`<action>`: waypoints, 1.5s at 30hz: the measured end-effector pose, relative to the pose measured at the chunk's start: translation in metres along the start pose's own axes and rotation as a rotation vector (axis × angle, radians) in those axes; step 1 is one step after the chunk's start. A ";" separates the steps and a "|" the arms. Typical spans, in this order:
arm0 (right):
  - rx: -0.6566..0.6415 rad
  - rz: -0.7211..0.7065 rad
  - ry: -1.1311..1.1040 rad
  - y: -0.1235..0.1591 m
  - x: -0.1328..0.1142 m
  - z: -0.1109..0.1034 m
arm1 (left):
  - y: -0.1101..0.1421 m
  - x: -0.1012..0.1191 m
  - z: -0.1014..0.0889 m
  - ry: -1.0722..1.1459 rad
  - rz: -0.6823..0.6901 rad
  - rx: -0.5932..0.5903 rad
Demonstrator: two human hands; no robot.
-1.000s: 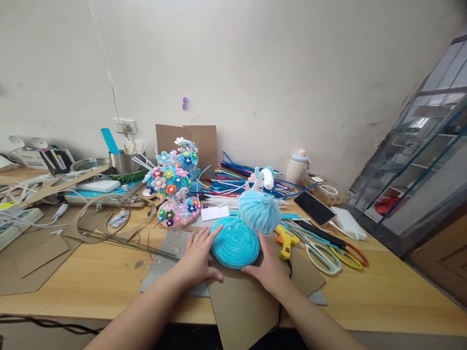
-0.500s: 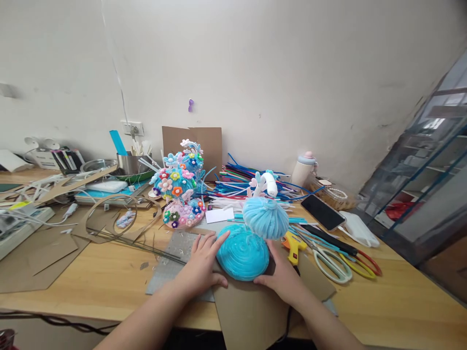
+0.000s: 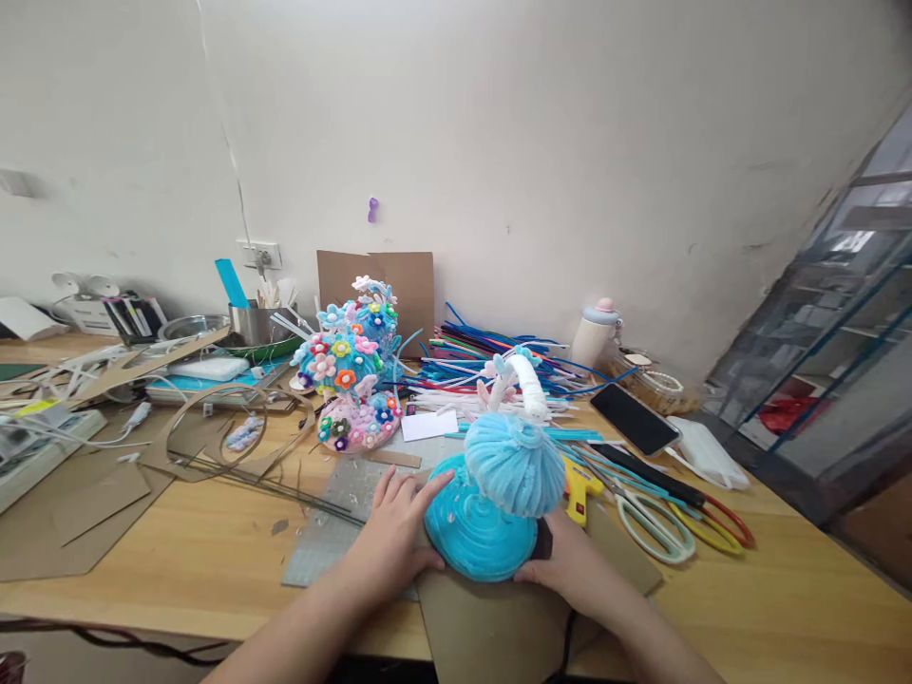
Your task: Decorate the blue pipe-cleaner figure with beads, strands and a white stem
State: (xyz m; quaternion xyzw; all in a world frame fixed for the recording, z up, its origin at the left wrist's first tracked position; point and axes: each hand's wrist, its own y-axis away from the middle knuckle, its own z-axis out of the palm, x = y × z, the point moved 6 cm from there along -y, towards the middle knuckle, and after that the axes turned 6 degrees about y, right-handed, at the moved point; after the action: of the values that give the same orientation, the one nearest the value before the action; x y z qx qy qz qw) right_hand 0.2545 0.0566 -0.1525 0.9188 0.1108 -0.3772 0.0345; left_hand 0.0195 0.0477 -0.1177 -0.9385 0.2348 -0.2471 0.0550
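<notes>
A blue fuzzy pipe-cleaner lamp (image 3: 481, 541) stands on brown cardboard right in front of me. It has a round coiled base, a pleated light-blue shade (image 3: 514, 461) and a white wrapped neck (image 3: 531, 389) that curves over behind the shade. My left hand (image 3: 403, 522) presses against the base's left side, thumb near its front edge. On the opposite side, my right hand (image 3: 566, 560) grips the base, with its fingers partly hidden behind the shade. Beyond my left hand sit similar pipe-cleaner pieces covered in colourful flowers (image 3: 346, 361).
A yellow glue gun (image 3: 580, 489) and scissors (image 3: 655, 527) lie to the right, near a black phone (image 3: 634, 418) and a white power bank-like block (image 3: 709, 451). Bundled pipe cleaners (image 3: 491, 356) spread along the wall. Cardboard rings (image 3: 218, 427) and a power strip (image 3: 53, 456) occupy the left.
The lamp has shifted slightly toward me, both hands staying on its base. Its shade now appears lower and nearer, and more of the white neck shows.
</notes>
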 end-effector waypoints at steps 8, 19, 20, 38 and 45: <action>-0.083 0.063 0.014 0.005 0.005 -0.004 | 0.001 0.003 -0.001 -0.011 0.018 0.001; -0.123 0.024 0.049 0.009 -0.001 -0.005 | 0.048 0.036 0.005 -0.010 0.119 0.062; -0.124 0.016 0.056 0.010 -0.002 -0.005 | 0.054 0.048 0.010 -0.015 0.258 -0.014; -0.183 0.099 0.337 0.034 0.004 0.011 | 0.067 0.078 0.000 -0.084 0.494 -0.289; -0.058 0.009 0.193 0.026 -0.005 0.013 | 0.057 0.036 -0.020 0.255 0.061 -0.188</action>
State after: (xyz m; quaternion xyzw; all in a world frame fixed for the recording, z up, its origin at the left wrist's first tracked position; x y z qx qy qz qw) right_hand 0.2479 0.0280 -0.1586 0.9500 0.1205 -0.2834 0.0520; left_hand 0.0140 -0.0195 -0.0974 -0.8930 0.2906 -0.3392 -0.0556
